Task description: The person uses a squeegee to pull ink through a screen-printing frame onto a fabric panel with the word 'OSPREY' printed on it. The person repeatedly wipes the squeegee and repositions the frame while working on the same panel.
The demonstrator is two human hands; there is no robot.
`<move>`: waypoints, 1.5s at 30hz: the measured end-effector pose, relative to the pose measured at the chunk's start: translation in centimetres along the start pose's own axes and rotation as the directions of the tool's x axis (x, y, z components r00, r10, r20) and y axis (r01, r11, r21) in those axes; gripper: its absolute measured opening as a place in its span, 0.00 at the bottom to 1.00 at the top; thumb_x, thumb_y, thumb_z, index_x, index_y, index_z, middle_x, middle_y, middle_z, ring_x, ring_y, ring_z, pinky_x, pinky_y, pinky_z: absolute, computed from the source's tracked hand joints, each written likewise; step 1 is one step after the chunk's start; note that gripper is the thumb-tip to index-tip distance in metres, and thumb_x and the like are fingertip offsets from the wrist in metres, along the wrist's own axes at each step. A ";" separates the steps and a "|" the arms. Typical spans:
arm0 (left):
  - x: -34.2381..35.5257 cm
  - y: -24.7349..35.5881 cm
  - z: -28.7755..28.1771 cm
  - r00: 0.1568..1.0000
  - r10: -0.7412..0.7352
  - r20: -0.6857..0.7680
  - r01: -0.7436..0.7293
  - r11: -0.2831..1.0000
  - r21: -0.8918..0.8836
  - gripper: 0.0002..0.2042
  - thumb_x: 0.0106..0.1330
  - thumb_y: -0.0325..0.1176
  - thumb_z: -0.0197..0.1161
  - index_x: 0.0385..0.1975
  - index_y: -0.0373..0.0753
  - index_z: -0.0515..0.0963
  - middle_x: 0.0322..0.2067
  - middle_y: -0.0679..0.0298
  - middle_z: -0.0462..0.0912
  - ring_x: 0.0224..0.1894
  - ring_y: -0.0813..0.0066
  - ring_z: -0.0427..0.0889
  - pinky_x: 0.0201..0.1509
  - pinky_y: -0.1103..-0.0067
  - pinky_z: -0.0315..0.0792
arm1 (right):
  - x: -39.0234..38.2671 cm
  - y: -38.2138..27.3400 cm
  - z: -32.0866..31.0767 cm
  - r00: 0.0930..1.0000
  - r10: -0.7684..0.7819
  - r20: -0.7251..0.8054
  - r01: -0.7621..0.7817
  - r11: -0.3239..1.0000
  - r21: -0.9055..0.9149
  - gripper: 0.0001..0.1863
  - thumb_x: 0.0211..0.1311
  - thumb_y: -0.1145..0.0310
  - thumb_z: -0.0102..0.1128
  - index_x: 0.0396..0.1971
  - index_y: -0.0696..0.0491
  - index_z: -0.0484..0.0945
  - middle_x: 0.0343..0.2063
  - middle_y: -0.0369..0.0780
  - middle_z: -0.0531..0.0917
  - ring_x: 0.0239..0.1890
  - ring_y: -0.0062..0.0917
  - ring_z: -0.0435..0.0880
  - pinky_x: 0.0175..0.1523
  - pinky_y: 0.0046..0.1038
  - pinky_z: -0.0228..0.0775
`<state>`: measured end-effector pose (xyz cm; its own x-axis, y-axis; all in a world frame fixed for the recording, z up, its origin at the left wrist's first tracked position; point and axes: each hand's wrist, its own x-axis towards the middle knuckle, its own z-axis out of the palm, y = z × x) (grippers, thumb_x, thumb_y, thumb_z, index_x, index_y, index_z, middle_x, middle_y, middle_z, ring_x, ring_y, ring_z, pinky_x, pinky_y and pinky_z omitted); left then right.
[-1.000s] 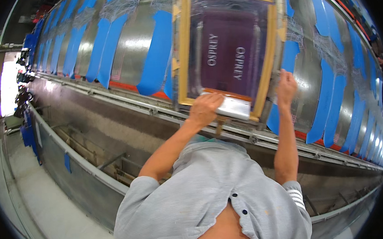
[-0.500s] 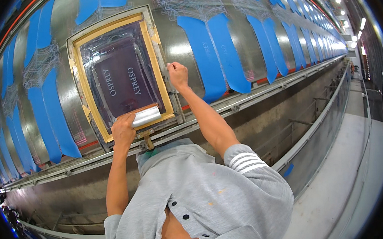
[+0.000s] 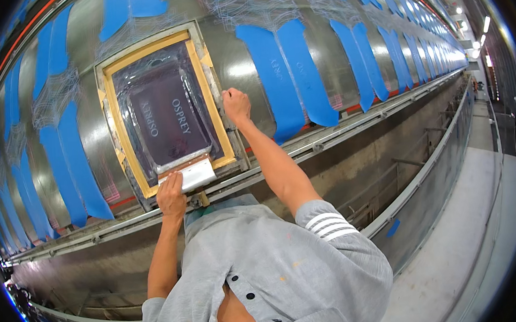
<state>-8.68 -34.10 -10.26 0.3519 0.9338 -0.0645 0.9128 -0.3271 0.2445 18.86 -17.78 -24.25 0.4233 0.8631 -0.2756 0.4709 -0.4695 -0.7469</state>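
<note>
A screen-printing frame (image 3: 205, 70) with a grey rim, yellow-taped border and dark mesh (image 3: 172, 116) lies on the long table; pale lettering shows on the mesh. My left hand (image 3: 171, 196) is closed round the left end of a squeegee (image 3: 197, 175), which has a silvery holder and a brownish blade. It rests across the frame's near end. My right hand (image 3: 237, 106) is closed at the frame's right outer rim, seemingly gripping it; the fingertips are partly hidden.
Blue fabric panels (image 3: 288, 70) lie in rows along the metal table (image 3: 234, 68), on both sides of the frame. A metal rail (image 3: 316, 148) edges the table in front of me. Beyond a trough, a pale walkway (image 3: 445, 232) runs at the right.
The far end of the frame has dropped a little toward the table, my right hand lowering with it. My left hand has drawn the squeegee slightly nearer and turned it.
</note>
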 end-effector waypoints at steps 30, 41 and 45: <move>9.1 -3.6 -3.4 0.997 -0.042 0.067 0.044 0.999 -0.029 0.22 0.52 0.17 0.61 0.47 0.44 0.85 0.49 0.60 0.86 0.42 0.54 0.88 0.46 0.65 0.81 | -12.5 -9.2 -0.4 0.586 -0.736 0.339 0.797 0.598 -0.079 0.12 0.51 0.73 0.60 0.37 0.58 0.82 0.41 0.45 0.82 0.52 0.38 0.78 0.64 0.44 0.64; 20.3 -4.7 -5.9 0.955 -0.102 0.279 0.082 0.993 0.081 0.19 0.54 0.26 0.62 0.44 0.55 0.90 0.33 0.51 0.88 0.37 0.47 0.88 0.43 0.58 0.81 | -1.1 -13.9 -1.2 0.521 -0.590 0.617 0.831 0.517 -0.207 0.10 0.49 0.66 0.64 0.31 0.49 0.89 0.34 0.39 0.88 0.45 0.34 0.83 0.47 0.42 0.72; 28.0 -6.4 -6.4 0.971 -0.110 0.213 0.088 0.990 0.112 0.15 0.54 0.28 0.62 0.38 0.53 0.90 0.32 0.54 0.89 0.36 0.49 0.88 0.41 0.58 0.81 | 6.4 -17.9 -1.0 0.551 -0.577 0.603 0.820 0.509 -0.263 0.09 0.53 0.70 0.59 0.32 0.50 0.87 0.34 0.40 0.87 0.46 0.37 0.83 0.51 0.43 0.75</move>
<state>-6.00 -4.88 -7.40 0.2851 0.9119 -0.2953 0.9576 -0.2580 0.1280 13.87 -4.02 -12.02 -0.5048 0.8589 -0.0863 0.7900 0.4194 -0.4472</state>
